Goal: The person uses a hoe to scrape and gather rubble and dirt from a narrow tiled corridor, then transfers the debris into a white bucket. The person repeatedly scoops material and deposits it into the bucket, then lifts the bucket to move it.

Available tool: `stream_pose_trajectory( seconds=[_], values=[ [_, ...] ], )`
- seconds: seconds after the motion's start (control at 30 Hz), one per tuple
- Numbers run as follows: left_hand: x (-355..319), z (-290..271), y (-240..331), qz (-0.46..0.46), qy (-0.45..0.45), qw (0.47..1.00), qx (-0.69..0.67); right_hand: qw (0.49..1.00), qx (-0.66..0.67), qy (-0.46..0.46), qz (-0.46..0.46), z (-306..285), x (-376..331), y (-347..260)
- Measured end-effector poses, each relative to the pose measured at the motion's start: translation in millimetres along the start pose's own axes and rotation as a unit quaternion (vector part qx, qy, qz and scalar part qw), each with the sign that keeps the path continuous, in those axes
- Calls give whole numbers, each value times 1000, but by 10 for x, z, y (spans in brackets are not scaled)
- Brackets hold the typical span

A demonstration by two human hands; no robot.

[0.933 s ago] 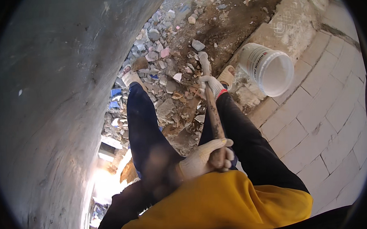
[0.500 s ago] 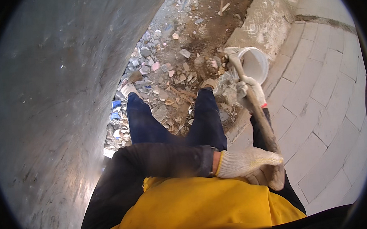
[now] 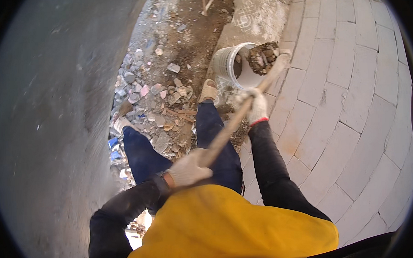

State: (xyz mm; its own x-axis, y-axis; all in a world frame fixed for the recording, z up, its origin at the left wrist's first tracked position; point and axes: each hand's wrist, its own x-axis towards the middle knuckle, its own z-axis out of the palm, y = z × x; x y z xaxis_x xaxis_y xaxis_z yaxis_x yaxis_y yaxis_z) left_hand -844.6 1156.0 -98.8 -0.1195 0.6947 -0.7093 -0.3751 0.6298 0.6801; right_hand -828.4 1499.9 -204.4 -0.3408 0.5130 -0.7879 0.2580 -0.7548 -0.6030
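We log the tool's handle (image 3: 230, 134) swung: half a second ago it leaned up-left, now up-right. Its load of rubble (image 3: 263, 58) has gone from the ground side of the bucket (image 3: 224, 66) to the right part of the bucket's mouth. We see the left hand (image 3: 190, 168) shifted from the body's right side to over the lap, forearm no longer crossing the torso. Right hand (image 3: 254, 103): by the right foot at first, now just below the bucket's rim.

Slanted wooden-handled tool (image 3: 230, 132), seemingly loaded with rubble (image 3: 262, 60), at mouth of white bucket (image 3: 223, 65)
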Motion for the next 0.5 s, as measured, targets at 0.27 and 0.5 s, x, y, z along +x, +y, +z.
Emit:
stream_pose_trajectory(
  seconds=[0.27, 0.5],
  values=[
    [1714, 193, -1930, 0, 297, 936, 189, 999, -17, 36, 2, 137, 698, 549],
    [2049, 476, -1657, -41, 197, 979, -8, 979, -187, -72, -29, 808, 1374, 961]
  ],
)
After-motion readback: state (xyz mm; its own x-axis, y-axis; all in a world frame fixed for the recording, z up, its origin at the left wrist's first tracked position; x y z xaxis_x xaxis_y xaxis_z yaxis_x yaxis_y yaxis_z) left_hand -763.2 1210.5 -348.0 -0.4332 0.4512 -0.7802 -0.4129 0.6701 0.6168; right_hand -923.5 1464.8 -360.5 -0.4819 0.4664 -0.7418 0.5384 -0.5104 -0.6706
